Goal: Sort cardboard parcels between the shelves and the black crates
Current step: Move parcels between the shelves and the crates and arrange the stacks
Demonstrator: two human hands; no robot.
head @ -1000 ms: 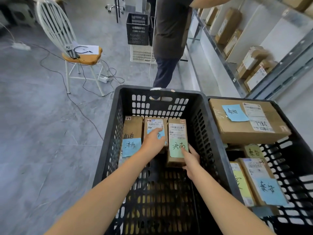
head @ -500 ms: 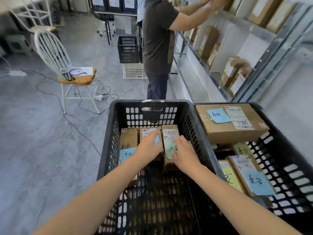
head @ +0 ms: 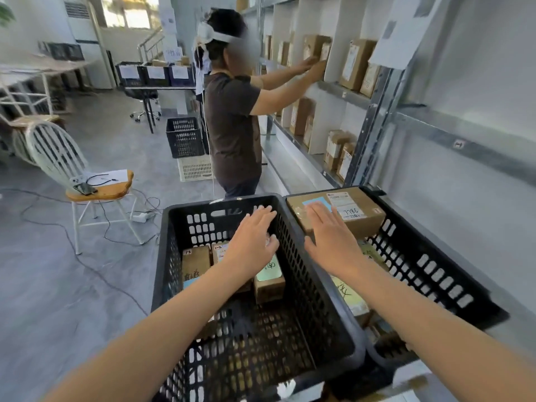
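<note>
Two black crates stand side by side in front of me. The left crate (head: 174,274) holds three small cardboard parcels; one with a green note (head: 269,281) lies at the right, one marked with handwriting (head: 195,264) at the left. My left hand (head: 252,242) hovers flat above them, fingers straight, holding nothing. My right hand (head: 332,239) is spread open over the right crate (head: 429,271), fingertips over the large parcel (head: 362,220) with a blue note and white label. More labelled parcels (head: 349,297) lie under my right forearm.
A person in a dark shirt (head: 232,126) stands just beyond the crates, reaching into the metal shelves (head: 345,91) of parcels on the right. A white chair (head: 87,187) with a phone and cables stands at left. Another black crate (head: 185,137) sits on a white one behind.
Both hands have lifted off the small parcels in the left crate. My right hand moved right, over the large parcel in the right crate. The view tilted up.
</note>
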